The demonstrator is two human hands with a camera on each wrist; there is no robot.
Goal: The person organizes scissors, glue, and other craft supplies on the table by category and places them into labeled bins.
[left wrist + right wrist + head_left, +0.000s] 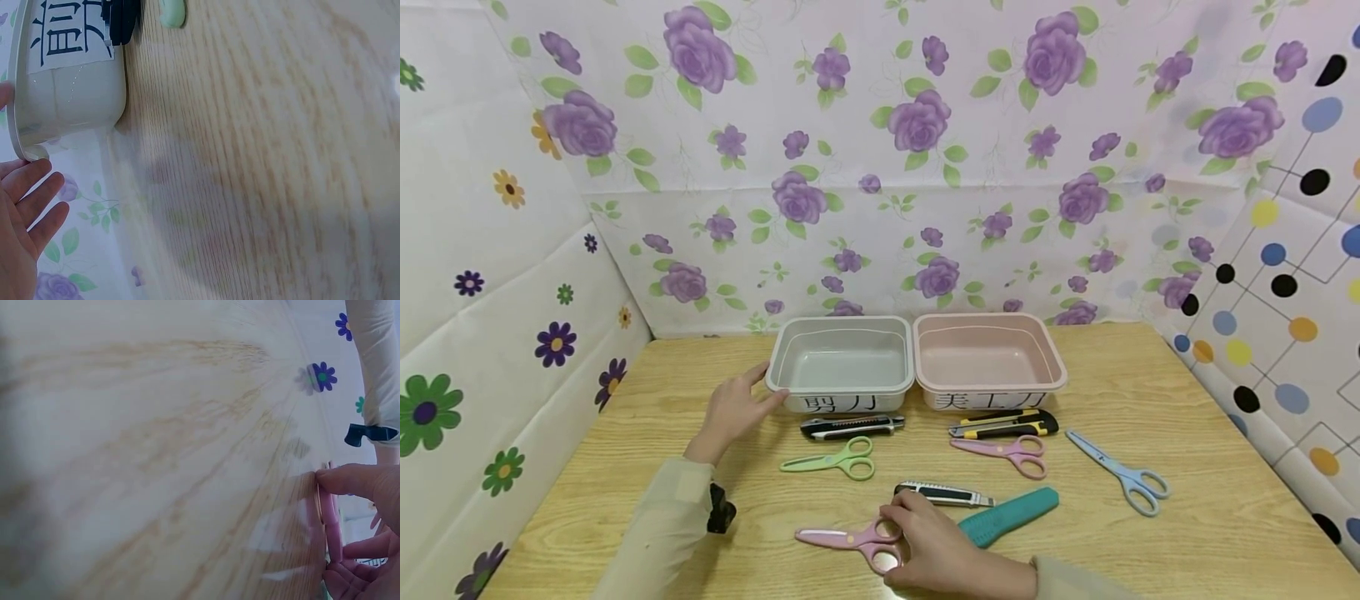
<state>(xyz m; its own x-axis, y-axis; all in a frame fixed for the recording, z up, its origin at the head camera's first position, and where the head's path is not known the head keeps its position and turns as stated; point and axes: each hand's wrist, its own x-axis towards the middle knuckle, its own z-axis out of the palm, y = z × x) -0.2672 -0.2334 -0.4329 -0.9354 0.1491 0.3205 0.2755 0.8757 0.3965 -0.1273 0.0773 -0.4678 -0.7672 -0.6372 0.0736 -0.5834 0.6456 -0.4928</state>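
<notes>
My left hand (733, 414) rests against the left front corner of a grey bin (777, 350), its thumb at the front rim and its straight fingers along the side. In the left wrist view those fingers (39, 200) spread beside the rim. My right hand (936, 546) grips the handle loops of pink scissors (842, 539) lying near the front of the table, blades to the left. The right wrist view shows thumb and fingers on either side of the pink handles (333, 534). Just behind this hand lies a black-and-white utility knife (947, 495); a teal-handled cutter (1011, 517) lies beside it.
A pink bin (1060, 367) adjoins the grey one; both carry character labels. In front lie another black utility knife (852, 427), green scissors (831, 460), a yellow-black utility knife (1006, 424), a second pink pair of scissors (1000, 450) and blue scissors (1116, 471). Patterned cloth (865, 250) walls the table.
</notes>
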